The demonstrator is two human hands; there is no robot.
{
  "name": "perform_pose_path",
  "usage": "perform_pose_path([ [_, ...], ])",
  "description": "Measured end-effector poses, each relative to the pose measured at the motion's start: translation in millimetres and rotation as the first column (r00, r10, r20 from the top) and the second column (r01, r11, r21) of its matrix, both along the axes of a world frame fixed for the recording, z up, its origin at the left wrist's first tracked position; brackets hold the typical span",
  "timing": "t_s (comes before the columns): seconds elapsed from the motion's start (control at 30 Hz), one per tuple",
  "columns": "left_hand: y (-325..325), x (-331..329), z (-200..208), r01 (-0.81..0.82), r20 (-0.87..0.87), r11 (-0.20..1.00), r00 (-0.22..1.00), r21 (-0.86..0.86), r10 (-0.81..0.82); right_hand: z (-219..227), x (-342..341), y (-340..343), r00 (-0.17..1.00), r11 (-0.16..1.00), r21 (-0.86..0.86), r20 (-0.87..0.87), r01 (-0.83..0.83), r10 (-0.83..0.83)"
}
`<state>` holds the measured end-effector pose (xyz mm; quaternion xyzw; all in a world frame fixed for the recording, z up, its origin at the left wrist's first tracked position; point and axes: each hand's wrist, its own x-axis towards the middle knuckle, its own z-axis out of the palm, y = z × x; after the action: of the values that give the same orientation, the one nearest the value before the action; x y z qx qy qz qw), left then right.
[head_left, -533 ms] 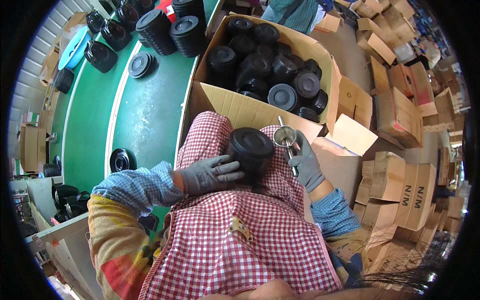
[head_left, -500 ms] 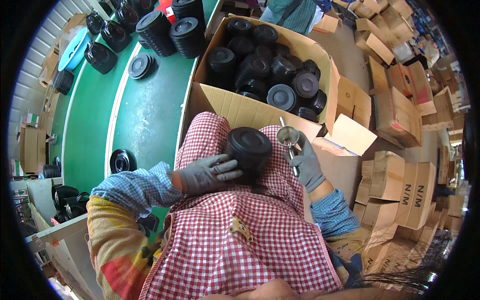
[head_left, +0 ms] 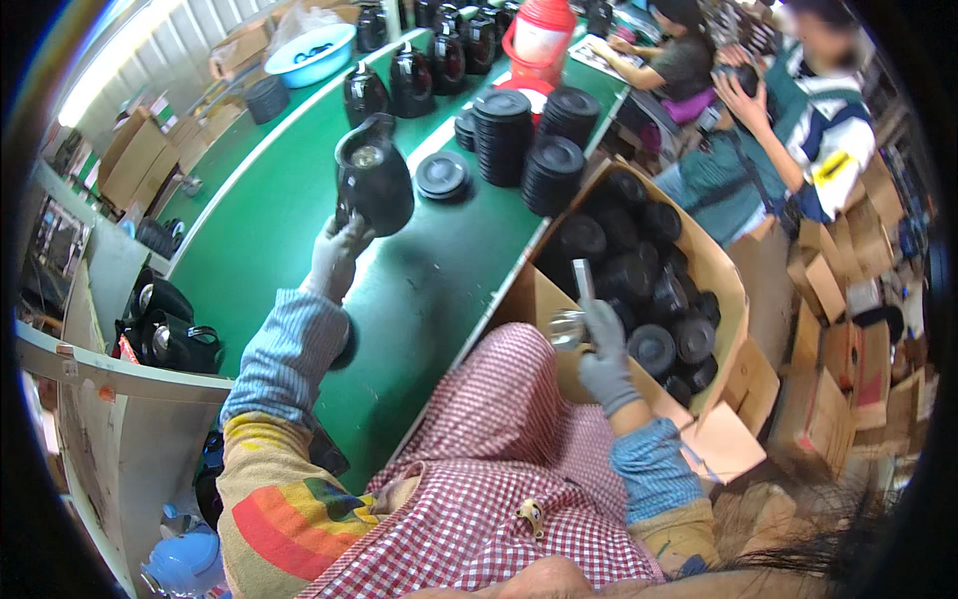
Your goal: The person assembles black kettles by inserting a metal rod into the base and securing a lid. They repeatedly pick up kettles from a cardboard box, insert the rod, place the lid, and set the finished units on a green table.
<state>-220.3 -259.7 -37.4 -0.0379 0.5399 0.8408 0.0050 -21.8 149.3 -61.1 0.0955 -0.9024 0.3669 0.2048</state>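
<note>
My left hand [head_left: 344,245], in a grey glove, is closed on a glossy black jug [head_left: 384,195] held above the green table [head_left: 439,270]. The jug's mouth faces me, and something shiny shows inside it. My gloved right hand [head_left: 607,369] grips a metal tool with a small round cup [head_left: 568,327] and a straight bar, beside the cardboard box [head_left: 720,275]. Black round lids or bases [head_left: 654,349] fill that box. A short stack of black discs [head_left: 442,178] lies on the table just right of the jug.
Tall stacks of black discs [head_left: 502,135] stand beyond, near a red bucket [head_left: 539,40]. Black jugs [head_left: 411,80] line the table's far part, by a blue basin [head_left: 311,58]. One co-worker [head_left: 679,65] sits beyond; another [head_left: 798,120] holds something dark. Cardboard cartons [head_left: 858,369] crowd the right.
The view has swung left. My left hand, which touched a black round-topped thing on my lap, now holds the jug up over the table. My right hand keeps the metal tool.
</note>
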Motion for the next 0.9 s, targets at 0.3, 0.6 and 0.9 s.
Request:
perform_pose_path([
  [0.3, -57, -231, -63, -0.577, 0.04, 0.816, 0.815, -0.043, 0.578, -80, -142, -143, 0.894, 0.955, 0.036, 0.366, -0.293, 0.26],
  [0.6, -67, -344, -85, -0.657, 0.077, 0.723, 0.727, -0.214, 0.683, -99, -172, -145, 0.884, 0.946, 0.106, 0.401, -0.306, 0.241],
  [0.9, -204, -248, -76, -0.728, -0.715, -0.231, 0.471, -0.646, 0.517, -33, -126, -104, 0.823, 0.913, 0.056, 0.457, -0.405, 0.337],
])
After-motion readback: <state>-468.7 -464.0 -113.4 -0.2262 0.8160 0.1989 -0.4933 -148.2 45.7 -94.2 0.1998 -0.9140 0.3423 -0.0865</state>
